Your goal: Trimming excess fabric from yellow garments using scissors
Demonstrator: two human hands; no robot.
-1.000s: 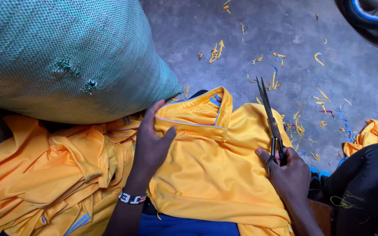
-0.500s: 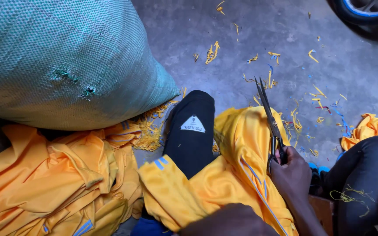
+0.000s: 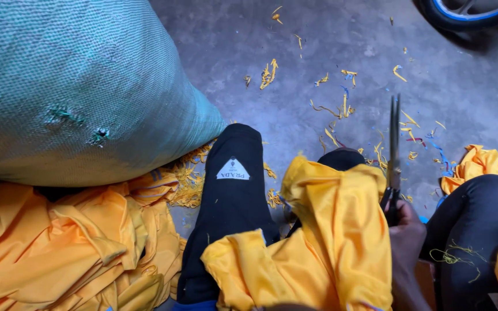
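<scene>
My right hand [image 3: 406, 239] is shut on the handles of dark scissors [image 3: 395, 147], whose closed blades point up and away over the floor. A bunched yellow garment [image 3: 329, 242] lies draped over my legs, right beside that hand. My outstretched leg ends in a black sock [image 3: 231, 201] with a white triangular label, now uncovered. Of my left hand [image 3: 283, 307] only a dark sliver shows at the bottom edge, under the garment; its grip is hidden.
A big green woven sack [image 3: 76, 86] fills the upper left. A heap of yellow garments [image 3: 70, 247] lies below it. Yellow and blue fabric scraps [image 3: 341, 106] litter the grey concrete floor. A blue-rimmed wheel [image 3: 468, 11] is top right, and more yellow cloth [image 3: 479, 164] lies by my dark-trousered knee [image 3: 479, 219].
The yellow garment has been pulled off my foot toward me and bunched up, baring the black sock. My left hand has dropped almost out of frame. The scissors stay upright.
</scene>
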